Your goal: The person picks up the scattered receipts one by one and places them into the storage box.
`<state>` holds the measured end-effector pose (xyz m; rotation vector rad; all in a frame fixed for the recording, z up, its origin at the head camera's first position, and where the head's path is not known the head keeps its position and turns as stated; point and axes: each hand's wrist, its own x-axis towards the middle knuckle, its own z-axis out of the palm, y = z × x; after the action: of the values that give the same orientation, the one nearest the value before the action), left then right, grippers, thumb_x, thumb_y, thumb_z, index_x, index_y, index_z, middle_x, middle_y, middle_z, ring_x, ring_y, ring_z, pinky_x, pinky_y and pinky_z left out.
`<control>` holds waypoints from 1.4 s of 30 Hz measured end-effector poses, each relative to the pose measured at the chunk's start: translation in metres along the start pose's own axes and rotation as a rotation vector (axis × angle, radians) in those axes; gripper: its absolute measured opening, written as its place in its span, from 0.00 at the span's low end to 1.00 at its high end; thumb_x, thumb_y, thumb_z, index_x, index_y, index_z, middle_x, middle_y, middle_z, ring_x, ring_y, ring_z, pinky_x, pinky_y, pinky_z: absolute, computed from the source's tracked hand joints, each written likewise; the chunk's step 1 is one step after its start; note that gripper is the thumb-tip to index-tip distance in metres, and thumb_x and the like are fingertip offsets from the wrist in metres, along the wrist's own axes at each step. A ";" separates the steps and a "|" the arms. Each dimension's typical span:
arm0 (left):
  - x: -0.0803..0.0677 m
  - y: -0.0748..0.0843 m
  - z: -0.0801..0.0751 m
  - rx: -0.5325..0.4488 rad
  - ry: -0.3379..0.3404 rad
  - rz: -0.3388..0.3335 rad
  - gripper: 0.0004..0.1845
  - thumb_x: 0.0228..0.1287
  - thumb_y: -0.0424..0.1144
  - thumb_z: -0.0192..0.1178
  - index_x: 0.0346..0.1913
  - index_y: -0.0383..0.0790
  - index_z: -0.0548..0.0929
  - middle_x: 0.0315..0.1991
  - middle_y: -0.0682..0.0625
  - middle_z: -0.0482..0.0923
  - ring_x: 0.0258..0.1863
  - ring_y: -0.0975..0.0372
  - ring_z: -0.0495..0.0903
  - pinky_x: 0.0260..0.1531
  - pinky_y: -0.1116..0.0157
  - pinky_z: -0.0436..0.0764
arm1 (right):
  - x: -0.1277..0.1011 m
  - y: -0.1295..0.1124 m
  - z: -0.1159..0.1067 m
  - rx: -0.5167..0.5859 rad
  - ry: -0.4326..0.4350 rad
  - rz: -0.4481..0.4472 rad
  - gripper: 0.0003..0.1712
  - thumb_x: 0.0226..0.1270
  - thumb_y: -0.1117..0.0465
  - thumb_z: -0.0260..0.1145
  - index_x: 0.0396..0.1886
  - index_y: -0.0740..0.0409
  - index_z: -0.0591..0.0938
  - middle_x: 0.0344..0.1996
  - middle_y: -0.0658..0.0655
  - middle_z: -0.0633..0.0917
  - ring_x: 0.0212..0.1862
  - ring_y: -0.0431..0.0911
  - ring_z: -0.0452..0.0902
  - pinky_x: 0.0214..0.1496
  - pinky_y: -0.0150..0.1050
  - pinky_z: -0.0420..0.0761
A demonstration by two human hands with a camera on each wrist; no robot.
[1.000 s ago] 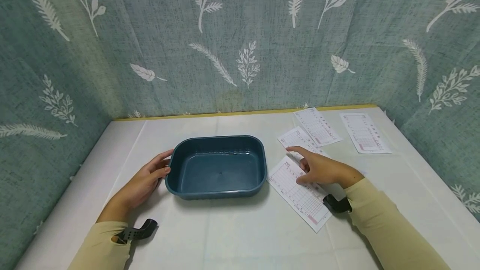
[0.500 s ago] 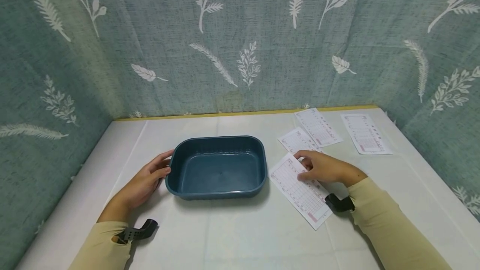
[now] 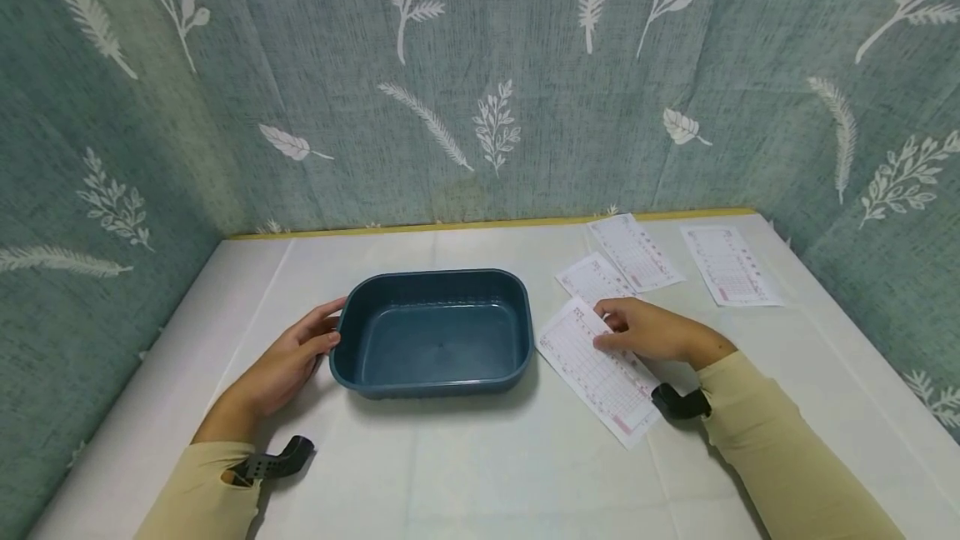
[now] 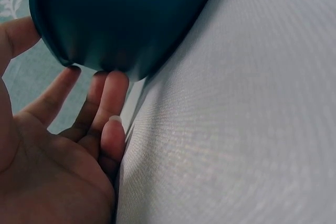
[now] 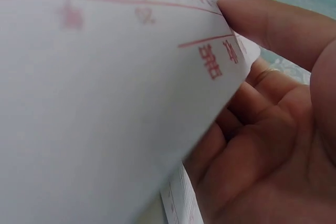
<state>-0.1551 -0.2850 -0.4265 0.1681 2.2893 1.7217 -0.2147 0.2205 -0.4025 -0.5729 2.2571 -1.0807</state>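
Right wrist view cuts off the printed slip (image 5: 100, 119), its nearer print blurred; the right hand (image 3: 648, 332) pinches its edge, just beside the blue tub (image 3: 435, 387). The left hand (image 3: 277, 369), fingers extended, touches the tub's end. A second slip (image 3: 595, 277) lies partly hidden, near two further slips (image 3: 636, 252) (image 3: 731, 265) on the table (image 3: 465, 473).

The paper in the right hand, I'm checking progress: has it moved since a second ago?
Yes: the held paper has shifted up the head view, toward the yellow strip.
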 end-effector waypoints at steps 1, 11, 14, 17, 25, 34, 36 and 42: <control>0.000 0.000 0.000 0.002 0.002 -0.002 0.34 0.77 0.45 0.52 0.79 0.43 0.53 0.74 0.34 0.56 0.65 0.64 0.64 0.54 0.84 0.65 | 0.000 0.000 -0.001 0.009 -0.001 -0.002 0.11 0.71 0.61 0.64 0.47 0.61 0.76 0.35 0.55 0.86 0.31 0.45 0.80 0.31 0.34 0.76; -0.001 0.001 0.001 0.012 0.003 -0.016 0.34 0.77 0.46 0.52 0.79 0.43 0.53 0.75 0.35 0.55 0.71 0.53 0.59 0.55 0.84 0.64 | 0.001 0.006 -0.002 0.049 0.008 -0.024 0.12 0.74 0.63 0.59 0.53 0.64 0.75 0.38 0.58 0.86 0.34 0.47 0.82 0.33 0.35 0.79; 0.000 0.002 0.001 0.015 0.003 -0.017 0.34 0.77 0.46 0.52 0.79 0.42 0.53 0.75 0.35 0.55 0.72 0.51 0.57 0.55 0.83 0.64 | 0.002 0.007 -0.001 0.060 0.022 -0.028 0.12 0.75 0.64 0.58 0.53 0.64 0.75 0.39 0.58 0.86 0.34 0.46 0.82 0.34 0.35 0.79; -0.001 0.003 0.001 0.015 0.000 -0.022 0.35 0.77 0.46 0.52 0.79 0.42 0.52 0.75 0.35 0.55 0.71 0.51 0.58 0.55 0.83 0.64 | 0.004 0.006 -0.001 0.061 0.042 -0.020 0.09 0.75 0.64 0.57 0.49 0.65 0.74 0.39 0.59 0.85 0.34 0.46 0.81 0.34 0.35 0.79; 0.001 0.002 -0.001 0.020 0.004 -0.015 0.35 0.77 0.46 0.52 0.79 0.42 0.52 0.76 0.35 0.54 0.74 0.47 0.55 0.65 0.75 0.63 | 0.003 -0.001 -0.001 0.035 0.161 -0.009 0.09 0.75 0.64 0.57 0.49 0.65 0.71 0.41 0.61 0.83 0.37 0.46 0.80 0.36 0.36 0.79; 0.002 -0.001 -0.001 0.003 0.002 -0.002 0.35 0.77 0.46 0.52 0.79 0.42 0.53 0.75 0.35 0.55 0.73 0.50 0.57 0.55 0.84 0.64 | 0.000 -0.008 -0.001 0.031 0.228 -0.007 0.20 0.77 0.62 0.56 0.61 0.68 0.67 0.44 0.63 0.84 0.35 0.44 0.79 0.33 0.34 0.77; 0.002 -0.001 -0.001 0.003 0.002 -0.002 0.35 0.77 0.46 0.52 0.79 0.42 0.53 0.75 0.34 0.55 0.72 0.52 0.58 0.55 0.84 0.64 | -0.001 -0.009 -0.001 0.029 0.245 -0.007 0.20 0.77 0.62 0.56 0.61 0.67 0.67 0.42 0.62 0.84 0.34 0.44 0.77 0.32 0.34 0.75; 0.002 -0.001 -0.002 -0.006 -0.004 0.016 0.34 0.77 0.44 0.51 0.79 0.40 0.52 0.73 0.33 0.57 0.62 0.70 0.66 0.55 0.84 0.65 | 0.000 -0.014 0.000 0.034 0.305 -0.042 0.10 0.77 0.61 0.57 0.43 0.63 0.67 0.33 0.59 0.81 0.29 0.44 0.74 0.28 0.34 0.72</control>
<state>-0.1577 -0.2867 -0.4267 0.1892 2.2852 1.7344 -0.2130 0.2122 -0.3910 -0.4695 2.4882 -1.3004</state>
